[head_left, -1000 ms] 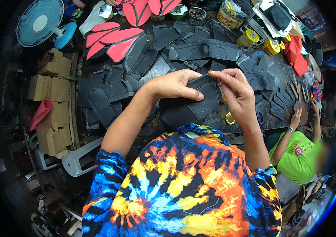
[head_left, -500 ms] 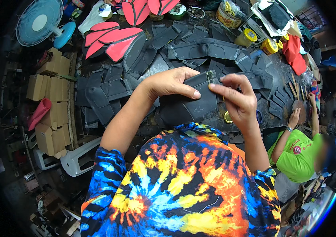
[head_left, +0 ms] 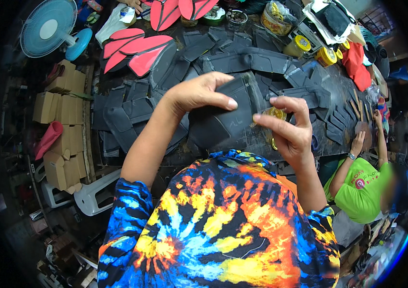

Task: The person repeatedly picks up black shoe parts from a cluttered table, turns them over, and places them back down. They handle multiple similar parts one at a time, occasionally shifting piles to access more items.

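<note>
Across the cluttered desk [head_left: 343,91] lie shaped black pieces [head_left: 266,60], while above its near side the left hand [head_left: 199,95] clamps a black panel [head_left: 213,126], already marked, its right edge seemingly unfinished, beside the right hand [head_left: 296,124], its fingertips [head_left: 258,118] parted.

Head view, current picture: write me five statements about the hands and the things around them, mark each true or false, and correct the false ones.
1. The left hand holds a black piece, thumb on top. True.
2. The right hand is clenched in a fist. False: two digits of the right hand are spread apart.
3. A pale mark shows on the black piece. True.
4. The fan at upper left is red. False: the fan is blue.
5. A green shirt shows at the right side. True.
</note>
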The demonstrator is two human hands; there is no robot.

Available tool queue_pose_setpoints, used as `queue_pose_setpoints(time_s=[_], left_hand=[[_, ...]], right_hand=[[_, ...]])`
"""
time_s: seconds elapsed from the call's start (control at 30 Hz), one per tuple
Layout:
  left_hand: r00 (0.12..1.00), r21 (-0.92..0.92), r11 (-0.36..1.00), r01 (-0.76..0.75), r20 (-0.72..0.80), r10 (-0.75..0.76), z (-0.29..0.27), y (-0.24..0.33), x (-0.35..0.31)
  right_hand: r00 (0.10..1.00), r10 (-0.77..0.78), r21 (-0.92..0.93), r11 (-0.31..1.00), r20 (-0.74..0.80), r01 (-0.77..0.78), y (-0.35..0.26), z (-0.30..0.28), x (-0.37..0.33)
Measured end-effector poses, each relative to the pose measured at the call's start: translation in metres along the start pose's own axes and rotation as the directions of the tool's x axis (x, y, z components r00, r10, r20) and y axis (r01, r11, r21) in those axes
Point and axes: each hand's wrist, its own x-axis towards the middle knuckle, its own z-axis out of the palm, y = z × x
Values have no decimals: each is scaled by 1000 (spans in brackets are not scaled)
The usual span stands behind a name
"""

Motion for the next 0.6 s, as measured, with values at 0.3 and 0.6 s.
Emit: queue_pose_setpoints(time_s=[0.3,0.6], left_hand=[[541,-80,698,-711,-697,470,-22,35,2],[928,29,999,-41,-370,49,58,-81,12]], right_hand=[[787,572,489,632,229,-602,7,49,-16],[851,509,418,750,130,-513,39,22,-30]])
